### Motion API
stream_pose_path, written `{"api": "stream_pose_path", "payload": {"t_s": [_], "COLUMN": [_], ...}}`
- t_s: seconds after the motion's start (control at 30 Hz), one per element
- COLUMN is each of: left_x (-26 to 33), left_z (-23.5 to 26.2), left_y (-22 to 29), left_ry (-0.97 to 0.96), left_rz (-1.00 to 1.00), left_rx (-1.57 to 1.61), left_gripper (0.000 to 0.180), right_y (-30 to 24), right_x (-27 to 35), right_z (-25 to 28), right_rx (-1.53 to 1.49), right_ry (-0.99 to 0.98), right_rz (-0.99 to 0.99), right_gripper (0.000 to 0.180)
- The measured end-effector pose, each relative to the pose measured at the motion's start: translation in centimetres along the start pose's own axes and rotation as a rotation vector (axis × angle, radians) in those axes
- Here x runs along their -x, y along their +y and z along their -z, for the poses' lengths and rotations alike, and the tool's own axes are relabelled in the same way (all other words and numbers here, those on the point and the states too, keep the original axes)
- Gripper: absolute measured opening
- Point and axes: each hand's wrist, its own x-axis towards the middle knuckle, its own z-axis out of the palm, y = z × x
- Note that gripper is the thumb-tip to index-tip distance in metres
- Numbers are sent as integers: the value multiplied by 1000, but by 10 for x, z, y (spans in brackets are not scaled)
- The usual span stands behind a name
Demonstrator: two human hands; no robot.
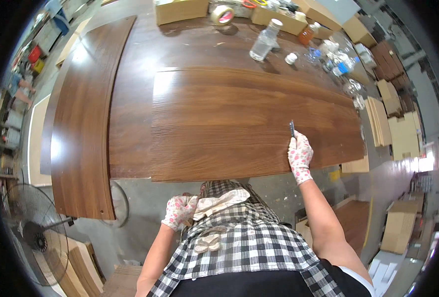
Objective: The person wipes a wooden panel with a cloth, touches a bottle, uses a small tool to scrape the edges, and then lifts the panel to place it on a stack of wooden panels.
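A broad brown wood-grain panel (229, 123) lies on the table in front of me. Above its right half, my right hand (300, 154), in a white glove with pink spots, is closed on a thin dark stick-like tool (292, 127) that points away from me; its exact kind is unclear. My left hand (180, 211), gloved alike, is curled at my waist beside a white cloth (224, 202) on my checked apron (249, 242). Something brownish shows by its fingers, too hidden to name.
A long brown board (85, 123) lies at the left, overhanging the table's near edge. At the back stand a tape roll (222, 16), a clear bottle (266, 40), a small white bottle (291, 58) and cardboard boxes (181, 11). A caged fan (36, 235) stands at the lower left.
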Motion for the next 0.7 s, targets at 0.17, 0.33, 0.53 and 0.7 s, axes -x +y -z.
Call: {"api": "stream_pose_path", "payload": {"t_s": [0.17, 0.33, 0.53, 0.7], "left_x": [-11, -21, -30, -28], "left_z": [0, 6, -7, -2], "left_y": [16, 27, 59, 96], "left_ry": [-77, -188, -254, -283], "left_rz": [-59, -12, -203, -372], "left_rx": [-85, 27, 128, 322], "left_gripper": [45, 45, 34, 19], "right_y": [-133, -52, -109, 0], "right_x": [52, 23, 66, 35], "right_z": [12, 37, 30, 48], "right_rx": [-27, 277, 35, 244], "right_ry": [-457, -338, -318, -263], "right_rz": [323, 117, 251, -64], "right_gripper": [12, 12, 11, 13]}}
